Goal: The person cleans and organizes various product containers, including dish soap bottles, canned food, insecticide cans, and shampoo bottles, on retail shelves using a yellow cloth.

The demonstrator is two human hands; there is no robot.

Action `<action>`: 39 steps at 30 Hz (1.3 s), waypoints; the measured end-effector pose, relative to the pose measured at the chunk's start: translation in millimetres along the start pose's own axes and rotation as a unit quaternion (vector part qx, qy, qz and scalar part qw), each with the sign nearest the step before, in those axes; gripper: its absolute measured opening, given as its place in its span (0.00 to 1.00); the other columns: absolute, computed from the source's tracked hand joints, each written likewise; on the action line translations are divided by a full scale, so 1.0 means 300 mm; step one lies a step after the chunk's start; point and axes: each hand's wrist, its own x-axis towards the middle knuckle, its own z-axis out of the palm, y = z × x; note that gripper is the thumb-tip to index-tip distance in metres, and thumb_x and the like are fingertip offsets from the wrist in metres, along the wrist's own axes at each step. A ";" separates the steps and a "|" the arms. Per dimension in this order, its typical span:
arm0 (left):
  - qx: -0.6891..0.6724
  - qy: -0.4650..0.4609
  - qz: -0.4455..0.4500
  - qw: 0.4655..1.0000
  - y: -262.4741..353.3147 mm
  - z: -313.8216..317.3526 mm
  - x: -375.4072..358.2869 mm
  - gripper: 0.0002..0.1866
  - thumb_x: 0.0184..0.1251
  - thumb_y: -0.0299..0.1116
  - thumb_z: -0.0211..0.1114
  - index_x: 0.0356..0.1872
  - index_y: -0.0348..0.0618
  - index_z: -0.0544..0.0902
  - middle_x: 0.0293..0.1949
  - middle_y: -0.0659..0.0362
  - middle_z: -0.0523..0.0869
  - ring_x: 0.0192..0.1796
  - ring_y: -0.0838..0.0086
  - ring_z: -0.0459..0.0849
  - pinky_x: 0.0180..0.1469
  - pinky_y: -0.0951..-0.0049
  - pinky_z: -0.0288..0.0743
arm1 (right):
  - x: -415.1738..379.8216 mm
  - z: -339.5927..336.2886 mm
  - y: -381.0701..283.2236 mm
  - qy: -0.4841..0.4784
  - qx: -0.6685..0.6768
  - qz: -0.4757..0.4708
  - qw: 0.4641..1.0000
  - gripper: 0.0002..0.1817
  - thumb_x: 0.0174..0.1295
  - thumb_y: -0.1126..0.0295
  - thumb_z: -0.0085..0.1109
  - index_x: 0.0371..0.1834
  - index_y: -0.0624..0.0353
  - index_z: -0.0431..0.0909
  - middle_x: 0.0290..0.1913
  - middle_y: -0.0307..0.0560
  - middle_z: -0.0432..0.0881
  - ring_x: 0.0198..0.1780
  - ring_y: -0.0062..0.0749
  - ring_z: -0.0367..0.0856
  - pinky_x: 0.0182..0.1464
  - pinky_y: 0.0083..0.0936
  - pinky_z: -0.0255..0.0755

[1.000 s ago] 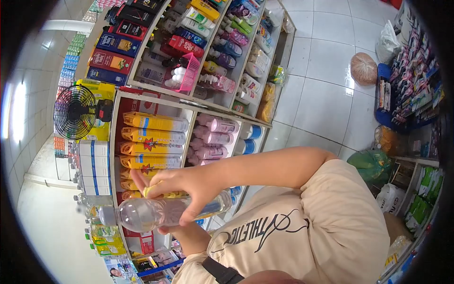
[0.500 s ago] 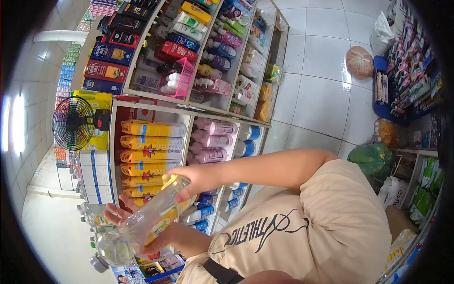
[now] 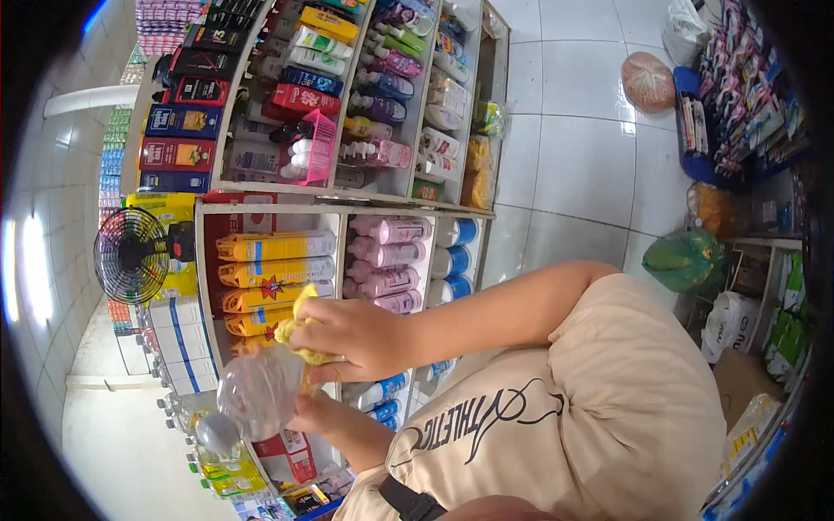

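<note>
A clear plastic bottle (image 3: 256, 395) with a grey cap is tilted, its cap end towards the lower left of the head view. My left hand (image 3: 314, 412) is closed around it from beneath, with blurred fingertips showing on its far side. My right hand (image 3: 352, 337) grips a bunched yellow cloth (image 3: 306, 334) against the lower part of the bottle. The cloth and my right hand hide much of the bottle's body.
Behind the bottle, shelves hold yellow bottles (image 3: 276, 247), pink bottles (image 3: 389, 253) and boxed goods. A black fan (image 3: 132, 254) stands beside white boxes (image 3: 181, 341). Several capped bottles (image 3: 195, 406) line up near the bottle. Bags lie on the tiled floor (image 3: 580, 165).
The bottle has turned, and its yellow label is now hidden. My right hand has shifted along it, and more of the yellow cloth shows. The view has moved slightly.
</note>
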 end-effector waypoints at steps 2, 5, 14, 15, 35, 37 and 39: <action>-0.053 0.016 -0.066 0.996 0.027 0.044 -0.025 0.46 0.55 0.72 0.42 0.59 0.37 0.64 0.56 0.46 0.70 0.57 0.56 0.71 0.55 0.53 0.69 | 0.005 -0.007 -0.007 0.054 -0.011 -0.077 0.996 0.21 0.54 0.55 0.59 0.47 0.52 0.71 0.46 0.50 0.68 0.40 0.45 0.72 0.39 0.35 0.69; -0.107 0.026 -0.132 0.985 0.081 0.098 -0.047 0.46 0.54 0.72 0.44 0.59 0.37 0.64 0.56 0.47 0.70 0.57 0.56 0.71 0.55 0.54 0.70 | 0.038 -0.007 -0.048 0.090 0.003 -0.139 0.986 0.21 0.53 0.55 0.59 0.50 0.46 0.72 0.47 0.46 0.68 0.46 0.45 0.67 0.46 0.38 0.65; -0.268 0.163 -0.322 0.893 0.266 0.156 0.051 0.46 0.53 0.71 0.49 0.60 0.38 0.64 0.57 0.50 0.70 0.56 0.55 0.72 0.55 0.56 0.70 | 0.004 0.004 -0.030 0.057 -0.118 -0.232 0.964 0.06 0.44 0.59 0.57 0.23 0.46 0.76 0.41 0.36 0.68 0.48 0.40 0.64 0.44 0.38 0.63; -0.283 0.183 -0.319 0.886 0.258 0.143 0.073 0.46 0.52 0.71 0.50 0.60 0.38 0.63 0.57 0.50 0.70 0.56 0.55 0.72 0.55 0.56 0.70 | -0.024 0.014 -0.010 0.039 -0.126 -0.232 0.964 0.06 0.44 0.59 0.57 0.20 0.46 0.75 0.40 0.36 0.68 0.48 0.40 0.65 0.43 0.38 0.63; -0.259 0.197 -0.364 0.873 0.138 0.111 0.070 0.41 0.61 0.68 0.33 0.64 0.44 0.60 0.60 0.52 0.67 0.60 0.62 0.69 0.61 0.60 0.64 | -0.006 -0.065 0.067 0.008 0.008 -0.087 0.996 0.17 0.46 0.66 0.63 0.39 0.53 0.70 0.38 0.47 0.69 0.35 0.43 0.71 0.33 0.33 0.68; -0.255 0.132 -0.355 0.889 0.166 0.135 0.008 0.39 0.63 0.66 0.36 0.63 0.43 0.60 0.60 0.52 0.68 0.59 0.63 0.70 0.61 0.61 0.64 | 0.007 -0.058 0.073 -0.001 0.044 -0.079 0.996 0.17 0.48 0.67 0.63 0.40 0.55 0.69 0.38 0.49 0.69 0.36 0.45 0.71 0.34 0.34 0.68; -0.287 0.051 -0.363 0.885 0.130 0.117 -0.045 0.37 0.64 0.63 0.40 0.63 0.42 0.61 0.59 0.52 0.69 0.60 0.64 0.70 0.61 0.61 0.64 | 0.035 -0.058 0.070 0.050 0.001 -0.071 0.996 0.17 0.50 0.66 0.62 0.41 0.56 0.69 0.39 0.51 0.69 0.37 0.47 0.71 0.36 0.36 0.67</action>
